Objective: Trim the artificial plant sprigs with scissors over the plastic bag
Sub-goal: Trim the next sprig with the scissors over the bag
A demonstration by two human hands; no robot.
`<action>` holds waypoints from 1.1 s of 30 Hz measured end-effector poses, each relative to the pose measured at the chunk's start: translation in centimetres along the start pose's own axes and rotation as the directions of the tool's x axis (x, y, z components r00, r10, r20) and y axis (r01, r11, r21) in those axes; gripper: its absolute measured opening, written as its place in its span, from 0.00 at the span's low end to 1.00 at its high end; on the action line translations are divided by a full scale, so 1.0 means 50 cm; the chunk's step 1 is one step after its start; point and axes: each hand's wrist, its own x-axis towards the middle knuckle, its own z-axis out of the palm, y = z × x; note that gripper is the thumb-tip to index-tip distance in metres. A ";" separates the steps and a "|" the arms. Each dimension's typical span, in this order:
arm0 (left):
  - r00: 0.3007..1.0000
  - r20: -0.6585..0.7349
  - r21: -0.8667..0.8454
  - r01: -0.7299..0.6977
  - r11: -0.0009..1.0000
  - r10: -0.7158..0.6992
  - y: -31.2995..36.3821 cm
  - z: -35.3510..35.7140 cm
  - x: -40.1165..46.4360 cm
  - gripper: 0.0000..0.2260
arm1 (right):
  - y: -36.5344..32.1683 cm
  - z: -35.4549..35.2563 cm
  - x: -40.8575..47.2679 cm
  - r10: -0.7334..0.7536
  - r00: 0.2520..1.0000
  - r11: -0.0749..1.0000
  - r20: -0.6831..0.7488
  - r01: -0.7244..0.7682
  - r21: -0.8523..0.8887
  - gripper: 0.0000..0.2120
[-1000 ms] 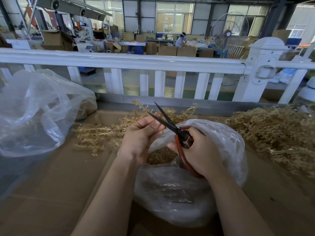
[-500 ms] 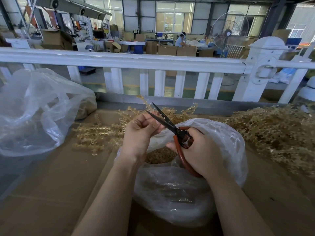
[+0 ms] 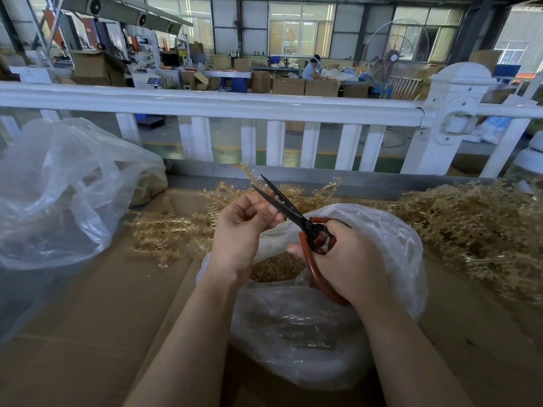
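Observation:
My right hand [image 3: 349,259] grips red-handled scissors [image 3: 305,227]; their dark blades point up-left and stand slightly apart. My left hand [image 3: 244,227] pinches a golden plastic sprig [image 3: 244,171] that rises behind its fingers, and the blades pass right beside those fingertips. Both hands hover over a clear plastic bag [image 3: 390,245] whose open mouth shows a heap of small golden cut pieces [image 3: 276,267]. How much of the sprig lies between the blades is hidden by my fingers.
Loose golden sprigs [image 3: 170,230] lie on the cardboard surface [image 3: 88,333] left of the bag. A big tangled pile of sprigs [image 3: 470,227] fills the right. Another clear bag [image 3: 58,195] slumps at the left. A white railing [image 3: 211,105] runs across behind.
The scissor blades have drawn closer together. My left hand and the sprig have shifted slightly; the bag and piles have stayed put.

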 end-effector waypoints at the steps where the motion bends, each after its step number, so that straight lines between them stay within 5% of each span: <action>1: 1.000 0.001 0.000 -0.002 1.000 0.002 0.000 -0.001 0.000 0.06 | 0.000 0.000 -0.001 -0.001 1.000 1.000 -0.009 0.001 -0.014 0.30; 7: 1.000 0.011 -0.002 -0.008 1.000 0.008 -0.002 -0.008 0.001 0.05 | -0.006 -0.003 -0.003 -0.015 0.999 0.999 -0.034 0.014 -0.040 0.37; 14: 0.997 0.063 0.116 -0.046 0.992 0.039 -0.010 -0.014 0.001 0.08 | -0.010 -0.005 -0.008 -0.085 0.990 0.993 -0.114 0.075 -0.093 0.31; 20: 0.998 0.031 0.074 -0.053 0.996 0.050 -0.010 -0.013 0.005 0.08 | -0.009 -0.009 -0.008 -0.060 0.991 0.997 -0.117 0.054 -0.052 0.34; 33: 0.990 0.131 0.082 -0.059 0.995 0.048 -0.011 -0.015 0.004 0.07 | -0.004 -0.002 -0.002 -0.100 0.990 0.994 -0.097 0.096 -0.051 0.24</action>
